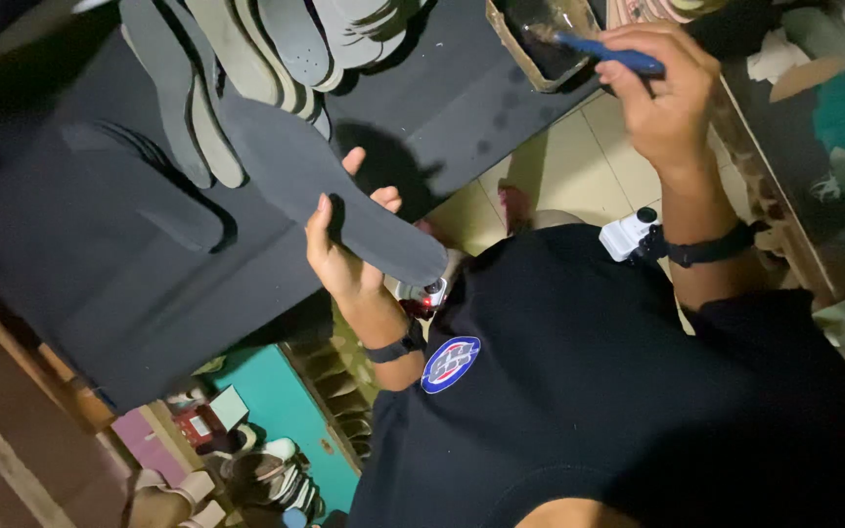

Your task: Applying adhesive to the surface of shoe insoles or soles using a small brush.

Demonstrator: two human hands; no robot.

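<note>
My left hand [344, 269] grips a long dark grey shoe insole [344, 196] near its lower end, and the insole slants up to the left over a dark work surface [100, 254]. My right hand [662, 103] is raised at the upper right, fingers closed on a blue-handled brush [610, 55]. The brush tip reaches into an open, dark, box-like container [530, 44] at the table's edge; what is inside it is unclear. Each wrist has a black band, and a small white device [628, 235] sits by the right one.
A fanned stack of several grey insoles [286, 49] lies at the top of the dark surface. Pale floor tiles [569, 166] show between my arms. A teal rack with shoes [286, 411] is at the lower left. Cluttered scraps [823, 88] lie at the right.
</note>
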